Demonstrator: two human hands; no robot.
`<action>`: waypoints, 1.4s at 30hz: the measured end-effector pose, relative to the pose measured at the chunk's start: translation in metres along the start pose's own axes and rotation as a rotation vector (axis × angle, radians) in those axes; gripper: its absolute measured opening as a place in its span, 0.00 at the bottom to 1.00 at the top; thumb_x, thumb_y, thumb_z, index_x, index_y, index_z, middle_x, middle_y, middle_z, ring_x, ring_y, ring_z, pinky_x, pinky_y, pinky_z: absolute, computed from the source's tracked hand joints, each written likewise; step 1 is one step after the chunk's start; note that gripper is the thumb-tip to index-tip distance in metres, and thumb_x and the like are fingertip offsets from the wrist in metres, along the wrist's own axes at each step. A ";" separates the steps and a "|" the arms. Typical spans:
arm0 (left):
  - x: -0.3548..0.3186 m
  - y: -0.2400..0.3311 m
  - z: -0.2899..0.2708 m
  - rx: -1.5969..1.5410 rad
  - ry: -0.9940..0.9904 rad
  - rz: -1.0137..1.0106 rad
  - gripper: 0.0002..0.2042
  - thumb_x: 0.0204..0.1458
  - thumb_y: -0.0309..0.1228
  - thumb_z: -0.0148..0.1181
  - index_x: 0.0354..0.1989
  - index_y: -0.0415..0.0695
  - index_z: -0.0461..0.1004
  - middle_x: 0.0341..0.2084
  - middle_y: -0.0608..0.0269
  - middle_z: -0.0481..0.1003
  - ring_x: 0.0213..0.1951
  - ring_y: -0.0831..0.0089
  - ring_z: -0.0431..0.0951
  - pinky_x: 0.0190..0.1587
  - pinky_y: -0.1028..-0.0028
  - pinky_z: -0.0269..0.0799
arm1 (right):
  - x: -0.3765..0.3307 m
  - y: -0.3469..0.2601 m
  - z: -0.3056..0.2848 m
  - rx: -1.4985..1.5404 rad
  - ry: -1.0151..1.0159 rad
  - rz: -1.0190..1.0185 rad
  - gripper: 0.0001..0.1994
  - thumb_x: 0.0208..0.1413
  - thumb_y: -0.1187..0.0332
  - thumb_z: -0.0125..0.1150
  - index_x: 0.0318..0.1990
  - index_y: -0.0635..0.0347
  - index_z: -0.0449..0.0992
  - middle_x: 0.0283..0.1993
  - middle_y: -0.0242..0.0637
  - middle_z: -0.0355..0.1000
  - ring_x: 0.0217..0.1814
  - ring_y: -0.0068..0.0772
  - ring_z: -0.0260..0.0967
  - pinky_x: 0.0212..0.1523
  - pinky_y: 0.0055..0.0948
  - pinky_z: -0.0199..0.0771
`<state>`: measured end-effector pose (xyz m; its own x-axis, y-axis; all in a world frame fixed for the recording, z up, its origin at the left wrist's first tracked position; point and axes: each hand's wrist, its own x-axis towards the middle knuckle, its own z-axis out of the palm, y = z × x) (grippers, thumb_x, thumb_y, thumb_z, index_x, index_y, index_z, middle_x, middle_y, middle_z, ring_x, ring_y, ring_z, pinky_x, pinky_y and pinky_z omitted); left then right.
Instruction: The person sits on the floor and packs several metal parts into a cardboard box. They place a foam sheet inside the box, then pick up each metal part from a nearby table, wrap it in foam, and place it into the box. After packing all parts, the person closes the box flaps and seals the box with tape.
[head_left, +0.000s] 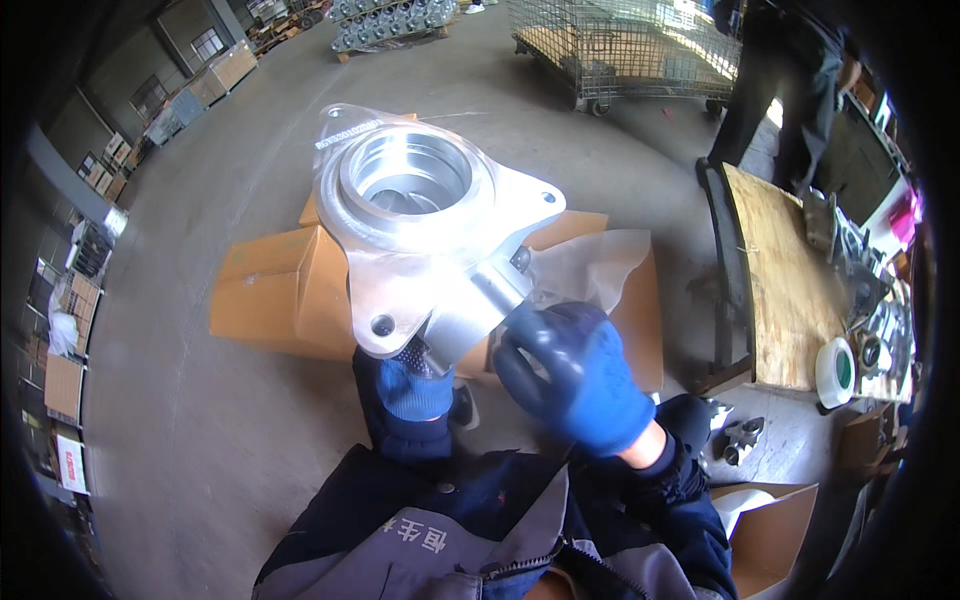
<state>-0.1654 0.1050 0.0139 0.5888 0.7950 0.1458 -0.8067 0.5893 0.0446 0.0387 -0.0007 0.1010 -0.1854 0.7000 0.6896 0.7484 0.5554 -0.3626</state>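
Observation:
A bright silver metal housing, a casting with a round machined bore and flat bolt-hole ears, is held up in front of my chest. My left hand, in a blue knit glove with a dark coated palm, is closed on it from below; most of its fingers are hidden behind the metal. A short cylindrical stub juts from the housing's lower right side. Right beside the stub's end is my right hand, in the same kind of glove. Its fingers are curled in toward the thumb, and whatever they hold is hidden.
Below the housing stands an open cardboard box with a clear plastic liner. A plywood-topped bench with metal parts and a roll of tape is at right. Farther back are a wire cage cart and a standing person.

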 end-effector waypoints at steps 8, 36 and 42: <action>-0.025 -0.014 -0.026 0.206 0.096 0.118 0.32 0.63 0.42 0.54 0.70 0.42 0.49 0.65 0.51 0.56 0.66 0.59 0.60 0.64 0.60 0.66 | -0.014 0.006 0.022 0.061 -0.049 -0.030 0.14 0.44 0.75 0.67 0.41 0.58 0.77 0.29 0.41 0.73 0.26 0.41 0.71 0.29 0.36 0.70; 0.042 -0.001 0.029 0.347 -0.176 0.049 0.28 0.60 0.37 0.60 0.65 0.40 0.59 0.59 0.54 0.66 0.60 0.64 0.68 0.60 0.63 0.69 | -0.194 0.175 -0.043 0.559 -0.032 1.001 0.14 0.65 0.63 0.54 0.36 0.67 0.77 0.23 0.37 0.75 0.23 0.25 0.76 0.28 0.23 0.73; 0.030 0.004 0.023 0.648 -0.108 0.022 0.27 0.59 0.36 0.61 0.64 0.39 0.61 0.58 0.55 0.68 0.59 0.65 0.70 0.60 0.64 0.70 | -0.187 0.166 -0.046 0.574 -0.086 1.030 0.10 0.62 0.67 0.53 0.38 0.66 0.77 0.26 0.38 0.76 0.25 0.25 0.76 0.30 0.22 0.74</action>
<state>-0.1521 0.1276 0.0410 0.5910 0.7668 0.2505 -0.7054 0.3407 0.6215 0.2267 -0.0600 -0.0593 0.2796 0.9514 -0.1295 0.1781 -0.1840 -0.9667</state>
